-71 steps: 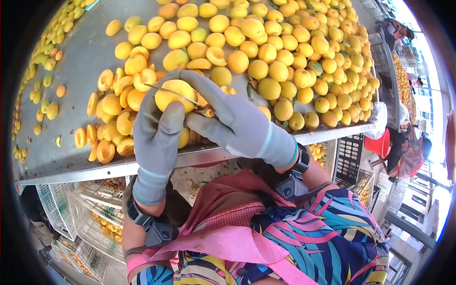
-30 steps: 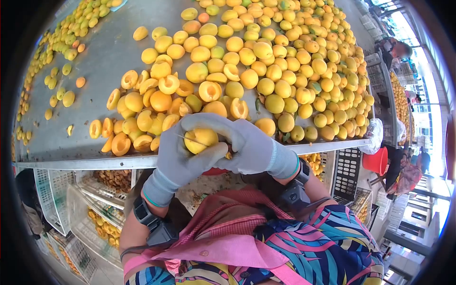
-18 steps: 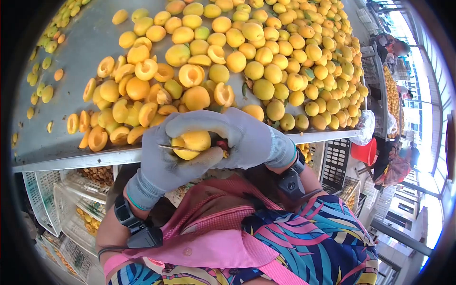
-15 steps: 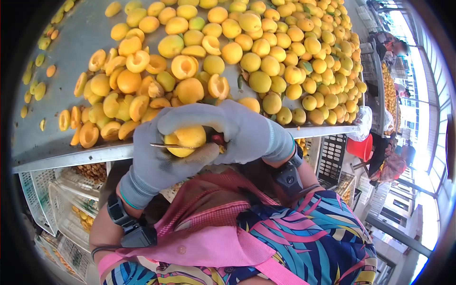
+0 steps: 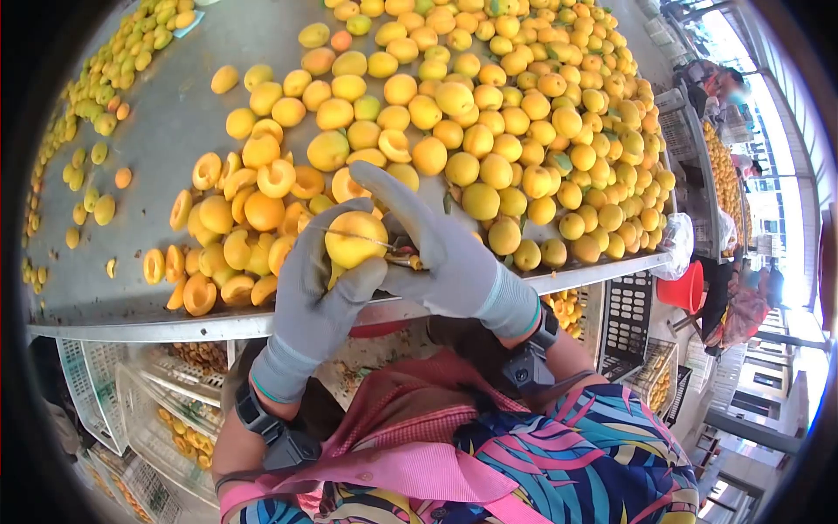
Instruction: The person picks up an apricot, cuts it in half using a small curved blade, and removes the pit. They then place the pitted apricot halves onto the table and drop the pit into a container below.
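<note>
Both hands wear grey gloves and meet above the table's front edge. My left hand [image 5: 319, 275] is wrapped round a yellow apricot [image 5: 356, 239]. My right hand [image 5: 436, 253] grips a knife [image 5: 403, 258] by its short handle, its thumb or forefinger raised. The thin blade lies across the upper part of the apricot. Halved apricots [image 5: 277, 178], some with hollow centres showing, are heaped just beyond my left hand. Whole apricots [image 5: 541, 131] cover the table's right side.
The metal table [image 5: 175, 113] has a raised front rim. Smaller fruit [image 5: 105, 87] lies at the far left. Below the rim stand white crates [image 5: 166, 428] and a black crate [image 5: 627, 310]. A red bucket [image 5: 683, 286] and people [image 5: 740, 306] are at the right.
The hands now show lower against the table, and the right hand's fingers have opened upward, uncovering the apricot and handle. The view has shifted, showing more of the table's left side.
</note>
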Tool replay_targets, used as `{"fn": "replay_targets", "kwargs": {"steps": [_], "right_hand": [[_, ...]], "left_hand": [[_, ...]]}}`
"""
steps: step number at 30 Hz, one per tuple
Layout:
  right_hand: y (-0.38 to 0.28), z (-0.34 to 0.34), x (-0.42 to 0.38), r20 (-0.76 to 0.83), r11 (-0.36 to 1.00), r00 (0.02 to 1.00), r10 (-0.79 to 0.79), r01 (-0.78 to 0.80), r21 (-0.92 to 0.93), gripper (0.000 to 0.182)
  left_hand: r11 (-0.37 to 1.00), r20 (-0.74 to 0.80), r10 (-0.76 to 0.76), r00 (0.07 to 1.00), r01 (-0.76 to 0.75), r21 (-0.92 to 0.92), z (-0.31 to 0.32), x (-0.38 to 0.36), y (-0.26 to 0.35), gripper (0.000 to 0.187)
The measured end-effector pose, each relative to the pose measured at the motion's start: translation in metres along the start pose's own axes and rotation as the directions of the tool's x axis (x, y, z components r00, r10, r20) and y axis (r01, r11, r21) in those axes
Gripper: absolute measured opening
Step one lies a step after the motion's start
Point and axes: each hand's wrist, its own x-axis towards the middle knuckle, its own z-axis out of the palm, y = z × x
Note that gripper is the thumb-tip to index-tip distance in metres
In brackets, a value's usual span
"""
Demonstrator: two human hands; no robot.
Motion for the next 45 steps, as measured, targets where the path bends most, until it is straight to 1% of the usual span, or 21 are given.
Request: {"fn": "replay_targets", "kwargs": {"steps": [3, 6, 8, 10, 14, 16, 20, 23, 25, 26, 28, 29, 31, 32, 34, 35, 37, 38, 40, 44, 45], "right_hand": [[-0.008, -0.003, -0.003, 0.051, 0.989, 0.993, 0.106, -0.111, 0.099, 0.081], [-0.009, 0.01, -0.004, 0.016, 0.998, 1.0, 0.019, -0.02, 0.066, 0.076], [-0.02, 0.007, -0.004, 0.012, 0.997, 0.999, 0.046, -0.046, 0.059, 0.072], [-0.027, 0.002, -0.004, 0.168, 0.961, 0.947, 0.275, -0.278, -0.009, 0.072], [-0.012, 0.01, -0.004, 0.117, 0.991, 0.984, 0.132, -0.129, -0.034, 0.072], [-0.013, 0.015, -0.003, 0.038, 0.997, 0.997, 0.063, -0.061, -0.037, 0.074], [-0.014, 0.015, -0.003, 0.014, 0.998, 0.998, 0.058, -0.058, -0.01, 0.073], [-0.017, 0.005, -0.001, 0.048, 0.998, 0.997, 0.055, -0.056, 0.022, 0.071], [-0.019, 0.002, 0.0, 0.137, 0.977, 0.968, 0.209, -0.212, 0.01, 0.07], [-0.021, 0.002, 0.0, 0.132, 0.977, 0.969, 0.208, -0.212, 0.012, 0.07], [-0.025, 0.005, 0.003, 0.089, 0.973, 0.969, 0.231, -0.232, -0.007, 0.07], [-0.021, 0.008, 0.002, 0.086, 0.973, 0.97, 0.229, -0.229, -0.004, 0.07], [-0.01, 0.013, 0.001, 0.003, 0.991, 0.991, 0.13, -0.13, -0.029, 0.071], [-0.009, 0.012, 0.001, 0.003, 0.991, 0.992, 0.129, -0.129, -0.029, 0.071], [-0.015, 0.004, 0.002, 0.083, 0.982, 0.979, 0.186, -0.188, 0.02, 0.071], [-0.016, 0.001, 0.003, 0.087, 0.981, 0.978, 0.192, -0.194, 0.024, 0.071], [-0.018, -0.006, 0.007, 0.186, 0.97, 0.952, 0.242, -0.24, -0.032, 0.07], [-0.018, -0.005, 0.008, 0.183, 0.97, 0.953, 0.241, -0.239, -0.033, 0.07], [-0.017, -0.002, 0.009, 0.173, 0.966, 0.951, 0.256, -0.258, -0.014, 0.071], [-0.017, 0.005, 0.008, 0.133, 0.965, 0.956, 0.26, -0.261, -0.012, 0.071], [-0.014, 0.007, 0.006, 0.129, 0.964, 0.955, 0.265, -0.264, -0.03, 0.07]], "left_hand": [[0.998, -0.055, 0.009, 0.998, -0.012, -0.054, -0.002, 0.002, 0.004, 0.049], [0.998, -0.059, 0.012, 0.998, -0.016, -0.055, -0.004, 0.002, 0.005, 0.049], [0.999, -0.07, 0.031, 0.997, -0.031, -0.006, -0.01, 0.002, 0.006, 0.051], [0.977, 0.01, 0.083, 0.997, -0.083, 0.198, -0.017, 0.004, 0.008, 0.05], [0.986, -0.02, 0.034, 0.999, -0.031, 0.164, -0.019, 0.003, 0.004, 0.05], [0.985, -0.075, -0.054, 0.996, 0.04, -0.17, -0.015, 0.001, 0.006, 0.051], [0.962, -0.066, -0.124, 0.99, 0.104, -0.251, -0.015, 0.0, 0.003, 0.054], [0.993, -0.07, -0.056, 0.996, 0.049, -0.106, -0.015, 0.005, 0.008, 0.054], [0.991, -0.052, 0.006, 0.999, 0.001, 0.131, -0.019, 0.008, 0.007, 0.053], [0.991, -0.047, 0.006, 0.999, 0.001, 0.134, -0.017, 0.008, 0.008, 0.053], [0.976, -0.105, -0.056, 0.993, 0.032, -0.214, -0.011, 0.01, 0.01, 0.051], [0.977, -0.104, -0.055, 0.993, 0.032, -0.21, -0.012, 0.01, 0.005, 0.051], [0.868, -0.082, -0.155, 0.984, 0.096, -0.488, -0.013, 0.011, -0.008, 0.05], [0.868, -0.084, -0.154, 0.984, 0.095, -0.488, -0.014, 0.01, -0.009, 0.05], [0.951, -0.095, -0.154, 0.984, 0.121, -0.285, -0.014, 0.006, -0.005, 0.049], [0.949, -0.096, -0.162, 0.982, 0.128, -0.287, -0.015, 0.006, -0.002, 0.049], [0.993, -0.119, 0.037, 0.992, -0.023, 0.116, -0.014, 0.011, 0.006, 0.049], [0.993, -0.117, 0.039, 0.992, -0.025, 0.117, -0.013, 0.011, 0.006, 0.049], [0.995, -0.159, -0.035, 0.987, 0.019, -0.102, -0.01, 0.011, 0.007, 0.049], [0.98, -0.206, -0.025, 0.978, -0.016, -0.197, -0.011, 0.011, -0.002, 0.047], [0.98, -0.216, -0.079, 0.973, 0.036, -0.194, -0.011, 0.01, -0.005, 0.046]]}}
